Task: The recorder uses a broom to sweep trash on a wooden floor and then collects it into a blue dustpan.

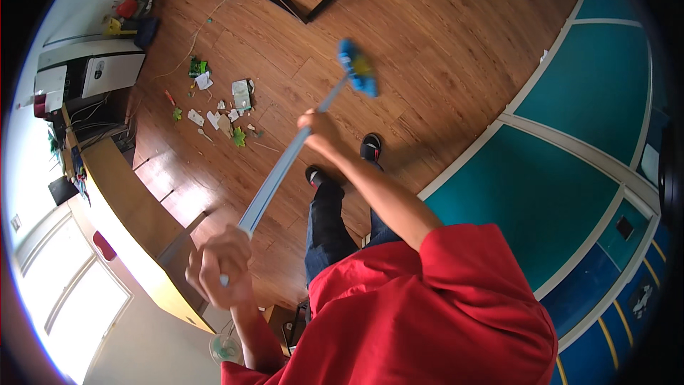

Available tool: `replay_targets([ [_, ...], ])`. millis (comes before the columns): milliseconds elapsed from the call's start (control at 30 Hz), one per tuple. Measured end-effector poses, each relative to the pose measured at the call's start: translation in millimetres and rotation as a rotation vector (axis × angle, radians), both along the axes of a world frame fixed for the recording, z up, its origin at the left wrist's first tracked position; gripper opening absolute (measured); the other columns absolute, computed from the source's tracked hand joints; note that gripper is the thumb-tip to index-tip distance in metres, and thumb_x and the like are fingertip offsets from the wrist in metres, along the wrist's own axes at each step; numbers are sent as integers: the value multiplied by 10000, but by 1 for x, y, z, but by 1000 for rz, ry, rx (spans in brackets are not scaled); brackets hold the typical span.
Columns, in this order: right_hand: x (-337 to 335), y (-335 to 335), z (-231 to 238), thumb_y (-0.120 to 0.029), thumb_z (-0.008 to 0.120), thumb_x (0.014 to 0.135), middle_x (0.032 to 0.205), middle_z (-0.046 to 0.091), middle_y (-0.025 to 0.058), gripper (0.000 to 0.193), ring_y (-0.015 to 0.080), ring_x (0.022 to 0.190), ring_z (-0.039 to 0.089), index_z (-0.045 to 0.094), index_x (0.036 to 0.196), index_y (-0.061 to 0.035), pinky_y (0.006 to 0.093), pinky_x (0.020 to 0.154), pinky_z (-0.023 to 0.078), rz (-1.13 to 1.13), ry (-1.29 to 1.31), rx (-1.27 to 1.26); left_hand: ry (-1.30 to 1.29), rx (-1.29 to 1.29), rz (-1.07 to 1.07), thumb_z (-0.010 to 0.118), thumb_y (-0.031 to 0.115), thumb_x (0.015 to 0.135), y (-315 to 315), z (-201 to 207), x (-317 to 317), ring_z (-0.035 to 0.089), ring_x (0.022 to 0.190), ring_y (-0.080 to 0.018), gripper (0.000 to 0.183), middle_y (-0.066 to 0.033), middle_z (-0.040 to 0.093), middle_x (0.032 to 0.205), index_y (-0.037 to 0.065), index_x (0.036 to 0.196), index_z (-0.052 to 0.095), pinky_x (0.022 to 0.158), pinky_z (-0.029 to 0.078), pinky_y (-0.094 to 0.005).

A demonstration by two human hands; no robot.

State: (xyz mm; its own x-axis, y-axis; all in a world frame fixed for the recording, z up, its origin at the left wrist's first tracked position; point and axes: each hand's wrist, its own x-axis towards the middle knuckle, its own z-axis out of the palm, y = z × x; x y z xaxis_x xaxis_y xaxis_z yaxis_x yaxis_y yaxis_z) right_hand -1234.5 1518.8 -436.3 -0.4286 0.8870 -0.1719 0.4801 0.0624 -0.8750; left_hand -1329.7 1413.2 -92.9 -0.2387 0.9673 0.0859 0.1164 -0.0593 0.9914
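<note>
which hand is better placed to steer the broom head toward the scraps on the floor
Probably the right hand: it grips the broom handle lower, nearer the blue broom head. The left hand holds the handle's top end, farther from the paper scraps.

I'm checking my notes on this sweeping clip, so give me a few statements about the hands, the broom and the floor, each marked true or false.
1. Both hands grip the broom handle. True: the left hand holds its upper end, the right hand holds it farther down.
2. The broom head is red. False: it is blue.
3. The paper scraps lie on the wooden floor. True.
4. The broom head rests among the paper scraps. False: it is apart from them, off to one side.
5. The person wears a green top. False: the sleeve is red.
</note>
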Motion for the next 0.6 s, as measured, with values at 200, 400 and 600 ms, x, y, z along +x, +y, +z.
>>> replay_targets([
  [200, -53, -5, 100, -160, 633, 753, 779, 602, 101, 71, 315, 779, 627, 606, 748, -95, 441, 686, 495, 320, 183, -89, 285, 128, -74, 429, 36, 835, 16, 89, 46, 439, 387, -217, 347, -68, 408, 446, 58, 491, 388, 423, 414, -337],
  [400, 12, 5, 161, -122, 635, 767, 753, 576, 66, 77, 285, 694, 618, 569, 756, -84, 389, 613, 466, 223, 281, 58, -27, 436, -316, 398, 194, 969, 31, 131, 24, 433, 347, -175, 516, -63, 453, 444, 53, 473, 410, 375, 439, -322],
  [600, 140, 71, 105, -161, 692, 727, 740, 660, 113, 92, 286, 731, 672, 660, 773, -87, 377, 654, 503, -91, -168, -58, -22, 171, -149, 495, 122, 825, 76, 43, 35, 567, 518, -234, 286, -120, 574, 596, 20, 559, 515, 513, 460, -356],
])
